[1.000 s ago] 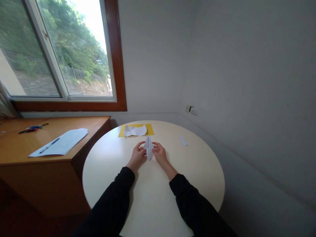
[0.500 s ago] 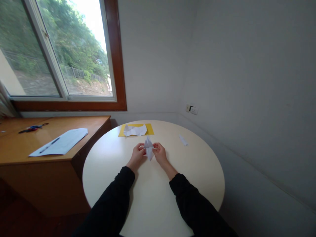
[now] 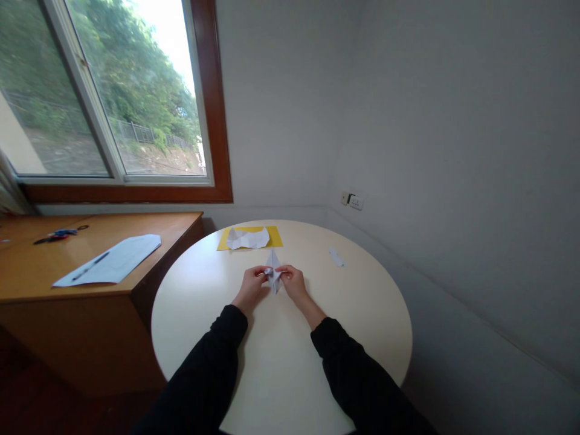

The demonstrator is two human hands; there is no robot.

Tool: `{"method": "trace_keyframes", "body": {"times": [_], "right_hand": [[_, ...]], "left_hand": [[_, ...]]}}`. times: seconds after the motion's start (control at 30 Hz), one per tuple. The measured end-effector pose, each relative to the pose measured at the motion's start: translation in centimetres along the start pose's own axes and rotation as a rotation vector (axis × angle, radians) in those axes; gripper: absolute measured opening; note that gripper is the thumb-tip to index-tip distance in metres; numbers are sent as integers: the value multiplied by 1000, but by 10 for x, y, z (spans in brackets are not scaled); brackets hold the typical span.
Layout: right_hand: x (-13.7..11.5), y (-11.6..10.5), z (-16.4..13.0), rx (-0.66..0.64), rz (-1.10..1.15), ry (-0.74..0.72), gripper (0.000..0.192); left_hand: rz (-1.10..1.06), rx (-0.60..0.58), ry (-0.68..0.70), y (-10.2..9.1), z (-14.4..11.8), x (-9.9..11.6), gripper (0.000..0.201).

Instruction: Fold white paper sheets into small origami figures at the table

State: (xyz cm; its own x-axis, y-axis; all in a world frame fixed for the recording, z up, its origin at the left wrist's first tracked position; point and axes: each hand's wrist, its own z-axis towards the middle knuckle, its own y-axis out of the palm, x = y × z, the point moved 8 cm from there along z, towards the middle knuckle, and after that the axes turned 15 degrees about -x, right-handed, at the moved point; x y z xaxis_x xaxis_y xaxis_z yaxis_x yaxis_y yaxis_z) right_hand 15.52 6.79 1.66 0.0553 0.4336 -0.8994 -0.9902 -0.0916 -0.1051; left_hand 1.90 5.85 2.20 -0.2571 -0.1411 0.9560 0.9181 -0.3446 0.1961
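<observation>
A small folded white paper shape [image 3: 272, 266], pointed at both ends, stands between my hands over the round cream table [image 3: 362, 314]. My left hand [image 3: 251, 286] pinches its left side and my right hand [image 3: 294, 283] pinches its right side, fingertips meeting at its middle. Both arms wear black sleeves. Behind the hands lies a yellow sheet [image 3: 274, 237] with a crumpled white paper [image 3: 247, 239] on it.
A small white paper scrap [image 3: 336, 257] lies on the table at the right. To the left stands a wooden desk [image 3: 40, 272] with a white sheet [image 3: 122, 257], a pen [image 3: 90, 266] and scissors [image 3: 58, 234]. A window and grey walls are behind.
The paper shape has been squeezed narrower between my fingers and looks smaller and lower. My hands have stayed in about the same place.
</observation>
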Motion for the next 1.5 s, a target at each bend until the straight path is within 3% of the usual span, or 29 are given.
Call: {"method": "trace_keyframes", "body": {"times": [0.33, 0.53, 0.83, 1.17, 1.5], "right_hand": [[5, -3, 0, 40, 26, 16, 17], [11, -2, 1, 22, 79, 61, 30], [8, -2, 3, -11, 69, 60, 27], [1, -4, 0, 6, -138, 31, 14], [-10, -13, -5, 134, -223, -21, 14]], "left_hand": [[-1, -37, 23, 1, 2, 1, 30], [-22, -29, 9, 0, 3, -1, 41], [145, 3, 43, -1, 3, 8, 20], [188, 9, 51, -3, 4, 9, 12], [277, 115, 94, -14, 4, 12, 12]]}}
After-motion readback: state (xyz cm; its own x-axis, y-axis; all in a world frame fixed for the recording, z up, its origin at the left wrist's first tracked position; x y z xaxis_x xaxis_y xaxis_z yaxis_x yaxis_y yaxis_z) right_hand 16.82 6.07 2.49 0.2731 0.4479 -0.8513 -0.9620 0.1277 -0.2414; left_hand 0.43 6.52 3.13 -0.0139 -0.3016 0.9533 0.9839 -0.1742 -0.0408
